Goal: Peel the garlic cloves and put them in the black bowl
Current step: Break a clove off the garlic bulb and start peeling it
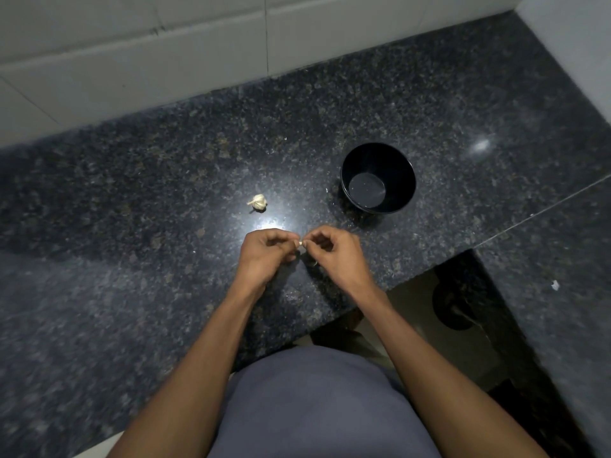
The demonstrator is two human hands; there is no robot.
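Head view: we look down on our two hands meeting above the near edge of the dark speckled table [132,200]. Our left hand [264,256] has its fingers curled, thumb and forefinger pinching one end of a small garlic clove [300,243]. Our right hand [334,252] pinches the other end of the same clove in the same manner, fingers curled inward, so that both grips close on it from opposite sides and nearly touch. The clove shows only as a pale sliver between the fingertips; we cannot tell how much skin is on it.

Beyond the right grip and a little to its right stands the black bowl [378,177], upright on the table; nothing but its dark bottom shows inside. Beyond the left grip, slightly to its left, lies a garlic bulb [258,202], pale, resting on the table well apart from the bowl. A few tiny pale flecks lie on the table near the bowl and just beneath our hands.

Farther off, past bowl and bulb, a white tiled wall [165,61] rises behind the table.
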